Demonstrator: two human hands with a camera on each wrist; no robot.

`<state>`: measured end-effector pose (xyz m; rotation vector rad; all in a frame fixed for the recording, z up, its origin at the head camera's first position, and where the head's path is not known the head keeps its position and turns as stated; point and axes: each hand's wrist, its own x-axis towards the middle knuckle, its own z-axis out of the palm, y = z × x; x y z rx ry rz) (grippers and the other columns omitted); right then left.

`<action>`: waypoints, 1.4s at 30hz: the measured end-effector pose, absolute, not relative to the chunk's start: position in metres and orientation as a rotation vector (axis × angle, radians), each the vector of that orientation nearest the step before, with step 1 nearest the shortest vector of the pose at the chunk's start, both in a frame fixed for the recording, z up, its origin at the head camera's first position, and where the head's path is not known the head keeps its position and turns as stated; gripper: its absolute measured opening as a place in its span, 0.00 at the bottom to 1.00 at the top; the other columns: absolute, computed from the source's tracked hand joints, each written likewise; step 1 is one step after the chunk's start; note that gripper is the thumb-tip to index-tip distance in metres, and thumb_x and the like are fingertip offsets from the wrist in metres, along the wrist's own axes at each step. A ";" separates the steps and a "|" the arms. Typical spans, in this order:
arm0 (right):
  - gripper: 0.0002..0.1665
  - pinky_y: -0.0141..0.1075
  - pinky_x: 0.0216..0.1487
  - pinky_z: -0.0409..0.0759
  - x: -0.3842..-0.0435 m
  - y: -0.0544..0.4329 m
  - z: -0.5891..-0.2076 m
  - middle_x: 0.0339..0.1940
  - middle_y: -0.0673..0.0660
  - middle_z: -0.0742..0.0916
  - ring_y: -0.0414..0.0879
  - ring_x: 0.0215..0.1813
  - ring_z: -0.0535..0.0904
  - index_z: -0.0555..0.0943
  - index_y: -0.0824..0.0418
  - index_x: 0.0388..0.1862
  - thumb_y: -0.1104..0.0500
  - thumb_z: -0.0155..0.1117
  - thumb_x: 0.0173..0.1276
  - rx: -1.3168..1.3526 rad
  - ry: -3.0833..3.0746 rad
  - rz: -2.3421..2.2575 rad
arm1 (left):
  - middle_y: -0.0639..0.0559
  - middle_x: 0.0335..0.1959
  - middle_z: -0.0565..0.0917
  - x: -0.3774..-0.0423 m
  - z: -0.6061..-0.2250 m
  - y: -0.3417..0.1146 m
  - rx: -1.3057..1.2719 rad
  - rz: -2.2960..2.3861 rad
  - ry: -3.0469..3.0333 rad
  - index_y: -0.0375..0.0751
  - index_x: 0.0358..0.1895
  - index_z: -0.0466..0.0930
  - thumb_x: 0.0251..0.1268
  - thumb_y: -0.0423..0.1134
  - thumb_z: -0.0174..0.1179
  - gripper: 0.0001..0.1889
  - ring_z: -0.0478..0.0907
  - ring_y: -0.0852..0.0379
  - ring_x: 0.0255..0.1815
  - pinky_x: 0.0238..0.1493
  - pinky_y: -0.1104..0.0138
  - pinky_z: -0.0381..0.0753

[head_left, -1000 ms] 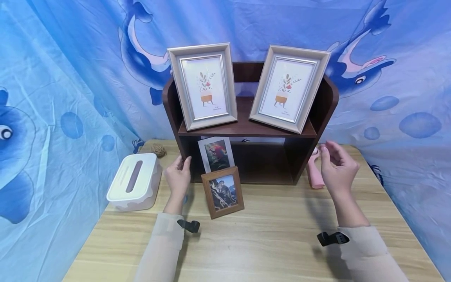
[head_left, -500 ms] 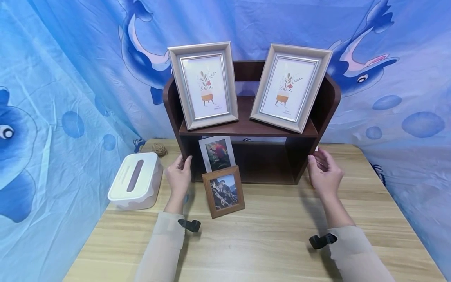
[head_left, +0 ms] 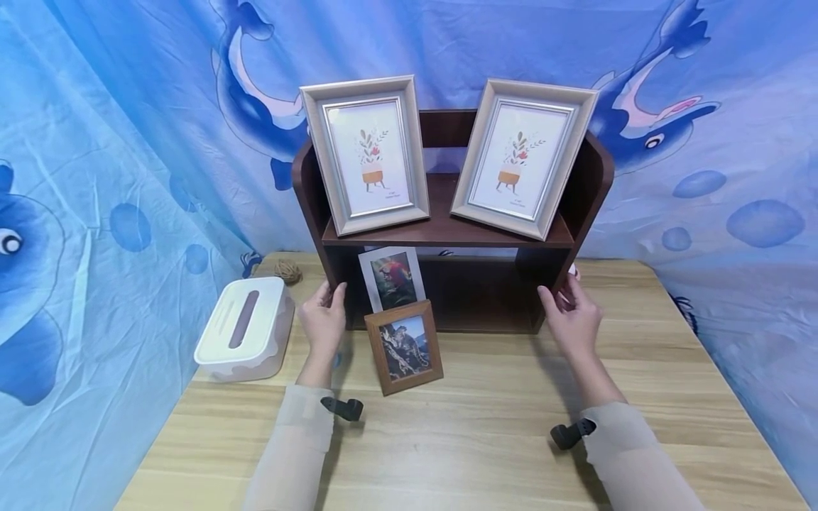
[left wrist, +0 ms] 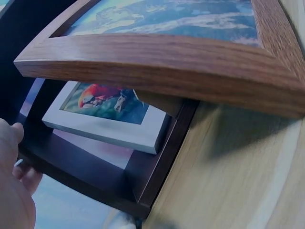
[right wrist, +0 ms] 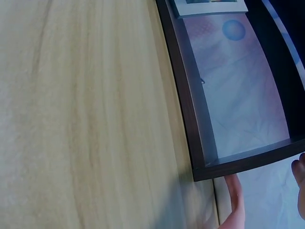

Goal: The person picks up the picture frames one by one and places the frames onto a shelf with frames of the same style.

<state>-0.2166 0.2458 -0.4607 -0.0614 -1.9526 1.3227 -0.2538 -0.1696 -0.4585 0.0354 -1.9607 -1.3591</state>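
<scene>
A dark brown wooden shelf stands on the table with two silver-grey frames, the left frame and right frame, leaning on its upper board. My left hand grips its left side, thumb over the front edge and fingers outside. My right hand is at the right side panel; in the right wrist view its fingertips meet the panel's outer face. A white frame with a parrot picture leans inside the lower compartment. Before it stands a brown wooden frame with a leopard picture, tilted back.
A white tissue box sits on the table's left, with a ball of twine behind it. A small piece of a pink object shows past my right fingers. Blue dolphin-print cloth hangs behind and around the table.
My right hand has moved left from above the pink object to the shelf's right side, covering most of that object. The left hand stays on the shelf's left side.
</scene>
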 end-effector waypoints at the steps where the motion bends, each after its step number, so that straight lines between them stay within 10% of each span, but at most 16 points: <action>1: 0.24 0.15 0.42 0.79 -0.218 0.245 -0.461 0.47 0.71 0.88 0.18 0.40 0.78 0.83 0.70 0.57 0.65 0.75 0.62 -0.062 -1.959 1.310 | 0.35 0.44 0.88 -0.254 -0.459 -0.170 0.027 -1.383 -1.960 0.30 0.50 0.87 0.67 0.32 0.67 0.12 0.88 0.42 0.43 0.42 0.78 0.84; 16: 0.07 0.12 0.35 0.76 -0.224 0.242 -0.457 0.35 0.72 0.89 0.14 0.33 0.75 0.86 0.73 0.41 0.71 0.70 0.64 -0.020 -1.997 1.209 | 0.41 0.56 0.84 -0.219 -0.466 -0.175 0.045 -1.232 -2.043 0.35 0.60 0.81 0.67 0.42 0.67 0.22 0.76 0.40 0.61 0.66 0.48 0.70; 28: 0.04 0.10 0.31 0.72 -0.226 0.247 -0.462 0.28 0.70 0.88 0.15 0.30 0.73 0.86 0.72 0.36 0.70 0.70 0.64 0.007 -2.008 1.138 | 0.40 0.42 0.87 -0.197 -0.477 -0.169 -0.136 -1.296 -1.999 0.30 0.47 0.86 0.67 0.33 0.67 0.10 0.83 0.47 0.41 0.46 0.60 0.83; 42: 0.04 0.11 0.34 0.74 -0.226 0.248 -0.462 0.31 0.72 0.88 0.14 0.33 0.75 0.86 0.74 0.36 0.71 0.68 0.64 0.031 -2.006 1.170 | 0.34 0.47 0.87 -0.166 -0.476 -0.159 -0.118 -1.621 -2.281 0.27 0.56 0.81 0.77 0.31 0.54 0.13 0.85 0.37 0.48 0.49 0.78 0.80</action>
